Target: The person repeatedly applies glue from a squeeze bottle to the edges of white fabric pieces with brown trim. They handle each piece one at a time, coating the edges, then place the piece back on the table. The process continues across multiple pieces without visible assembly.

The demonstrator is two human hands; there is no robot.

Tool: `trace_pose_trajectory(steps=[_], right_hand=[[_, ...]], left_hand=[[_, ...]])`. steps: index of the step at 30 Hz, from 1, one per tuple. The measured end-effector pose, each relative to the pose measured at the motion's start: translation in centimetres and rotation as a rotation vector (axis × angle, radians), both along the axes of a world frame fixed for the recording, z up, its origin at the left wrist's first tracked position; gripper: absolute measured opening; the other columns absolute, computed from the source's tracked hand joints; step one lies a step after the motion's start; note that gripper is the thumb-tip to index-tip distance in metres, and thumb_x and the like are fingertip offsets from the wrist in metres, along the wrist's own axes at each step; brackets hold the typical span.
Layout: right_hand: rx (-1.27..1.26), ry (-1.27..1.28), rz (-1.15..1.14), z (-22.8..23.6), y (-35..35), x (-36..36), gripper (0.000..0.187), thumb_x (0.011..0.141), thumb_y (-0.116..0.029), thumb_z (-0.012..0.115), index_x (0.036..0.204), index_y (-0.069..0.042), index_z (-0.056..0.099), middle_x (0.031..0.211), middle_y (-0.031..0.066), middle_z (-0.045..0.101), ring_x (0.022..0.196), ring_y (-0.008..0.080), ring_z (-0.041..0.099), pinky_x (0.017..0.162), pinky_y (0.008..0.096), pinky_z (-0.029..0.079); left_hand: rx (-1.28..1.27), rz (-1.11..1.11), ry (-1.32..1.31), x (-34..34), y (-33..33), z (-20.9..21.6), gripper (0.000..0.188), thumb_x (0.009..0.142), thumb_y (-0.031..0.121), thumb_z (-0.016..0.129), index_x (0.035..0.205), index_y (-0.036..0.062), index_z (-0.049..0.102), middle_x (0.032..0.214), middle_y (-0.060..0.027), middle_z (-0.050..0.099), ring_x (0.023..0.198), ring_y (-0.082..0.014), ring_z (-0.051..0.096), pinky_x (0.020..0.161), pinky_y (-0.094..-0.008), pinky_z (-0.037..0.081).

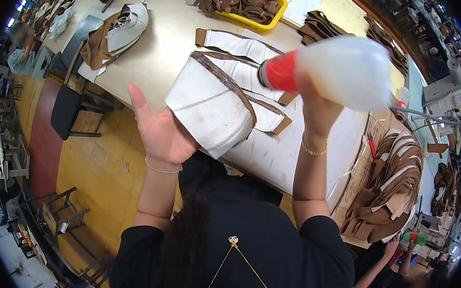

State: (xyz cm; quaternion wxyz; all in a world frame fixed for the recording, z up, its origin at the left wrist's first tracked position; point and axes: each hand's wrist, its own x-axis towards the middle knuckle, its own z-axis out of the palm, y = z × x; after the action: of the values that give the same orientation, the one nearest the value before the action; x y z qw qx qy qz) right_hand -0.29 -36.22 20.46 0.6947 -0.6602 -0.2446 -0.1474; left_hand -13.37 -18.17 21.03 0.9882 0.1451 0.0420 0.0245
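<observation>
A white shoe-upper piece (212, 107) with a brown strip along its top edge lies tilted over my left hand (163, 132). The thumb stands out to the side, and the fingers are hidden beneath the piece. In my right hand (321, 111) is a translucent white plastic bottle (349, 72) with a red band, held on its side above the table. Its dark mouth end points left, toward the piece, without visibly touching it. Bottle and hand are slightly blurred. Behind the held piece, several similar white strips with brown ends (242, 45) lie on the table.
The pale worktable (166, 31) carries a yellow tray (271, 24) of brown pieces. White and brown uppers (125, 28) lie left; a large stack of brown strips (392, 180) stands right, beside a red-handled tool (371, 146). A chair (66, 112) is at left; a co-worker (393, 287) sits lower right.
</observation>
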Motion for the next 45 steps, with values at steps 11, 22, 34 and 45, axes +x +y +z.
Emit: trace_pose_trajectory(steps=[11, 22, 34, 45], right_hand=[[0.336, 0.034, -0.005, -0.9, -0.4, 0.9, 0.027, 0.071, -0.019, 0.074, 0.091, -0.004, 0.062, 0.085, 0.0024, 0.062, 0.079, 0.0108, 0.057, 0.072, 0.0251, 0.047], [0.022, -0.174, 0.225, -1.1, 1.2, -2.7, 0.055, 0.070, -0.031, 0.074, 0.108, 0.001, 0.050, 0.101, 0.0122, 0.057, 0.088, 0.0243, 0.059, 0.079, 0.0365, 0.049], [-0.155, -0.101, 0.244, 1.0, 1.4, -3.3, 0.038, 0.065, -0.025, 0.078, 0.093, -0.004, 0.064, 0.090, 0.0053, 0.065, 0.078, 0.0147, 0.060, 0.070, 0.0272, 0.049], [-0.221, -0.273, 0.104, -0.6, 0.4, -3.1, 0.072, 0.060, -0.046, 0.078, 0.105, 0.004, 0.052, 0.099, 0.0128, 0.058, 0.092, 0.0238, 0.058, 0.079, 0.0374, 0.049]], left_hand=[[0.168, -0.045, 0.183, 0.4, 3.8, 2.9, 0.100, 0.074, 0.075, 0.030, 0.135, -0.0031, 0.021, 0.138, -0.0197, 0.029, 0.125, -0.0368, 0.031, 0.104, -0.0480, 0.022], [0.074, -0.061, -0.097, -3.4, 1.6, -3.8, 0.113, 0.063, 0.082, 0.038, 0.139, 0.0023, 0.011, 0.143, -0.0169, 0.016, 0.131, -0.0323, 0.019, 0.104, -0.0512, 0.019], [0.064, -0.056, -0.166, -3.3, 1.5, -5.0, 0.120, 0.057, 0.086, 0.040, 0.138, 0.0012, 0.014, 0.144, -0.0153, 0.015, 0.132, -0.0314, 0.017, 0.105, -0.0504, 0.016], [0.393, -0.058, -0.174, -3.0, 0.0, -3.4, 0.126, 0.054, 0.090, 0.032, 0.139, 0.0019, 0.004, 0.144, -0.0141, 0.014, 0.132, -0.0283, 0.019, 0.105, -0.0426, 0.018]])
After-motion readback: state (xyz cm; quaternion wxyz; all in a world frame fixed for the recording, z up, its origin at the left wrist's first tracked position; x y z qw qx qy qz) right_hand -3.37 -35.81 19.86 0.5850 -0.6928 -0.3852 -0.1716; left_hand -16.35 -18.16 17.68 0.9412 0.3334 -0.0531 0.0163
